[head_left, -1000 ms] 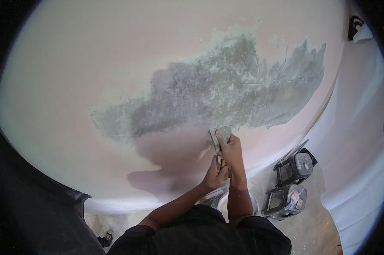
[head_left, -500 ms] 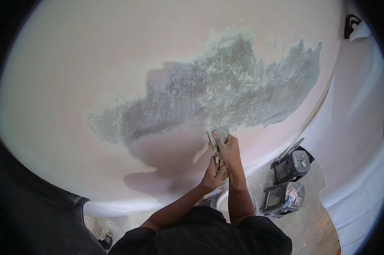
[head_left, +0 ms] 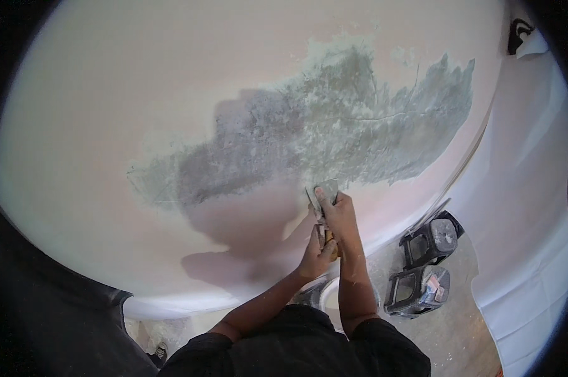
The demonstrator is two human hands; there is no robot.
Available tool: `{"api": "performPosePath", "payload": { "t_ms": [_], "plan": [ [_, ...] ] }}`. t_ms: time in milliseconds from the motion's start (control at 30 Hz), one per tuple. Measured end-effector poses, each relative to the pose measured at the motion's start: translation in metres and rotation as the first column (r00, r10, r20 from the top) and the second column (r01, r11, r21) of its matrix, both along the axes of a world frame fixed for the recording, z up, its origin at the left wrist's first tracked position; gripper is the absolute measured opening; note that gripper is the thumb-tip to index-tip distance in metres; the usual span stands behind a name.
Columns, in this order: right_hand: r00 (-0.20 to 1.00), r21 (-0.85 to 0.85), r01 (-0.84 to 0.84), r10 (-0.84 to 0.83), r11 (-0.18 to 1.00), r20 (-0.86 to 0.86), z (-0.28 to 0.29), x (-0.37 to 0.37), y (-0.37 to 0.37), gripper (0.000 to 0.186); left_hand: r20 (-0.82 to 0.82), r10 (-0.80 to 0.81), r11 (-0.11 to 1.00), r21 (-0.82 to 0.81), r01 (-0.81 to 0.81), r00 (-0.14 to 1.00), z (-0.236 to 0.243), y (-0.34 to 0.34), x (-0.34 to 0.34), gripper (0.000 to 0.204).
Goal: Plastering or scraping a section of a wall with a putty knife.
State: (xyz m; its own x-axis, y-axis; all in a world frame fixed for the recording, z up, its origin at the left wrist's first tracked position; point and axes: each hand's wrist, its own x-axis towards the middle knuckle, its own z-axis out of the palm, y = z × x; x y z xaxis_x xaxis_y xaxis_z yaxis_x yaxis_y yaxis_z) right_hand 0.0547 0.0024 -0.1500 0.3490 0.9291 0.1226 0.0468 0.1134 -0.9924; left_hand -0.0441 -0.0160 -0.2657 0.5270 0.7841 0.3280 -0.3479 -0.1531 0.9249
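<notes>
Before me a pale pink wall surface (head_left: 139, 75) carries a broad, irregular grey patch (head_left: 384, 144), partly under my shadow. My right hand (head_left: 337, 213) grips a flat metal scraper blade (head_left: 328, 188) at the patch's lower edge, thumb lying on the blade. Just below, my left hand (head_left: 315, 254) is closed round a yellowish wooden tool handle (head_left: 328, 239); whether this belongs to the same blade or a second one, I cannot tell.
Two dark plastic stools (head_left: 425, 245) stand at the lower right, the nearer bearing small pink-and-white items (head_left: 434, 289). A white bucket (head_left: 331, 295) is partly hidden below my arms. White sheeting (head_left: 522, 188) lines the right; black material (head_left: 58, 301) hangs lower left. A shoe (head_left: 159, 355) shows below.
The view has shifted slightly. Both hands, still gripping, have moved a little, the blade tilting and, since half a second ago, rising slightly. The grey patch looks unchanged.
</notes>
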Motion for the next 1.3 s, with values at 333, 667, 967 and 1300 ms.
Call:
{"api": "performPosePath", "payload": {
  "t_ms": [333,667,967,1300],
  "plan": [
    [1.000,0.032,0.010,-0.010,0.999,-0.015,-0.008,-0.006,0.002,0.039,0.046,-0.021,0.998,-0.052,0.023,0.999,0.004,-0.004,-0.005,0.050],
    [0.999,0.007,0.019,-0.019,1.000,-0.050,-0.010,-0.009,0.002,0.041,0.116,-0.035,0.997,-0.064,0.043,0.993,0.001,-0.003,-0.004,0.055],
    [0.999,-0.010,0.038,-0.038,0.999,-0.002,0.012,-0.020,-0.003,0.041,0.089,-0.040,0.988,-0.149,0.053,0.995,0.003,-0.001,-0.006,0.054],
    [0.990,0.022,0.110,-0.112,0.994,0.087,0.030,-0.022,-0.005,0.043,0.031,-0.048,0.999,0.017,0.048,0.998,0.034,0.007,-0.014,0.057]
  ]
}}
